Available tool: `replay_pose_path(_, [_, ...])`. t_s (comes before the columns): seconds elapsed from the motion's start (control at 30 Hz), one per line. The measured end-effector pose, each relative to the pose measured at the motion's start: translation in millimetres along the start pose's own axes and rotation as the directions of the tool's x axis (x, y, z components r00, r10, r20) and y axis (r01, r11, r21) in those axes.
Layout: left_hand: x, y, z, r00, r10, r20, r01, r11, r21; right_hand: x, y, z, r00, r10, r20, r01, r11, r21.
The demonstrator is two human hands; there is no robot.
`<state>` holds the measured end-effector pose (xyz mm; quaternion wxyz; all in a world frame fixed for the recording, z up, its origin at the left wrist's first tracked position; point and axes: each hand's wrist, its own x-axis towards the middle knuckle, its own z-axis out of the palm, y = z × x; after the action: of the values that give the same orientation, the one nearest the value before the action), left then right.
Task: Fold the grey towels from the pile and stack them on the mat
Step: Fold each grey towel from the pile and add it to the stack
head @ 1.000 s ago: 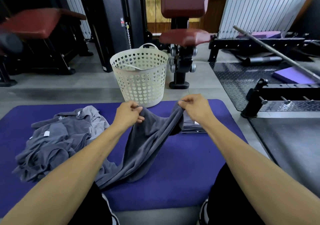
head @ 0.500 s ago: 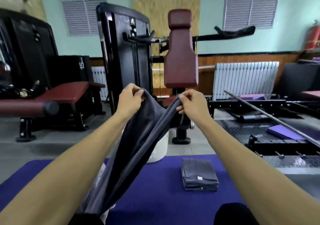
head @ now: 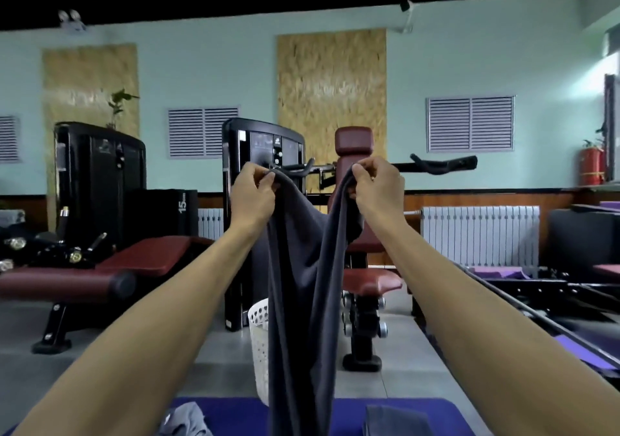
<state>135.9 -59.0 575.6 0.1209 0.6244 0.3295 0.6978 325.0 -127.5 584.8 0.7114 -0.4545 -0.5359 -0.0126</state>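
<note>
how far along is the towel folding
Done: a folded stack lies on the blue mat. In hand: the left hand and right hand hold one grey towel up by its top edge, unfolded. Left: the pile at lower left.

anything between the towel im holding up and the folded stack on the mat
Nothing visible. Both the left hand and right hand pinch the dark grey towel, which hangs over bare blue mat. The folded grey stack lies lower right, the unfolded pile lower left.

white basket [head: 260, 345] on floor | red bench [head: 100, 271] left | radiator [head: 479, 234] right
</note>
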Motion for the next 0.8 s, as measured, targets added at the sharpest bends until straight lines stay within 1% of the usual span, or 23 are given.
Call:
replay_pose_path(0.03, [2.4, 2.0, -1.9, 0.999, 0.013, -0.038, -0.013, 1.000, 0.016, 1.5, -3.2, -2.8, 1.000, -0.031, -0.003, 0.031, 0.999, -0.043])
replay_pose_path(0.07, [2.7, 5.4, -4.0, 0.999, 0.029, -0.042, -0.027, 0.998, 0.049, 2.6, -5.2, -5.4, 0.999, -0.054, 0.011, 0.054, 0.994, -0.095])
replay_pose_path(0.13, [3.6, 6.3, -5.9, 0.999, 0.049, 0.005, -0.050, 0.993, 0.108, 4.1, -5.0, -8.9, 0.996, -0.059, 0.061, 0.069, 0.980, -0.187])
replay_pose_path(0.17, [3.4, 6.5, -6.4, 0.998, 0.064, 0.008, -0.064, 0.992, 0.106, 4.4, -4.9, -10.9, 0.996, -0.062, 0.058, 0.073, 0.975, -0.208])
replay_pose_path(0.2, [2.4, 8.2, -7.0, 0.997, 0.081, -0.006, -0.081, 0.993, 0.092, 5.9, -3.0, -12.5, 0.997, -0.067, 0.034, 0.073, 0.975, -0.208])
replay_pose_path(0.27, [2.0, 12.6, -7.1, 0.992, 0.122, -0.039, -0.119, 0.991, 0.065, 7.8, -2.7, -15.9, 0.997, -0.071, -0.041, 0.064, 0.986, -0.152])
replay_pose_path(0.4, [6.4, 23.7, -1.6, 0.984, 0.171, -0.038, -0.170, 0.985, 0.040, 11.5, -5.8, -22.2, 0.980, -0.135, -0.149, 0.117, 0.985, -0.125])
replay_pose_path(0.5, [11.0, 23.3, 9.1, 0.985, 0.158, -0.063, -0.156, 0.987, 0.026, 18.9, -3.9, -21.2, 0.974, -0.143, -0.178, 0.125, 0.986, -0.109])
replay_pose_path(0.57, [15.0, 15.3, 19.4, 0.992, 0.117, -0.043, -0.116, 0.993, 0.021, 26.0, 2.5, -18.4, 0.984, -0.113, -0.141, 0.095, 0.987, -0.132])
replay_pose_path(0.67, [21.1, -3.4, 35.7, 0.997, 0.000, 0.072, 0.004, 0.998, -0.057, 36.3, 20.3, -14.2, 1.000, -0.025, 0.015, 0.026, 0.990, -0.138])
replay_pose_path(0.73, [24.2, -17.4, 45.9, 0.988, -0.057, 0.141, 0.065, 0.997, -0.049, 42.4, 35.5, -11.1, 0.992, 0.054, 0.112, -0.037, 0.988, -0.149])
replay_pose_path(0.8, [29.0, -36.7, 56.9, 0.980, -0.100, 0.172, 0.106, 0.994, -0.029, 49.5, 54.9, -6.0, 0.980, 0.123, 0.156, -0.098, 0.983, -0.158])
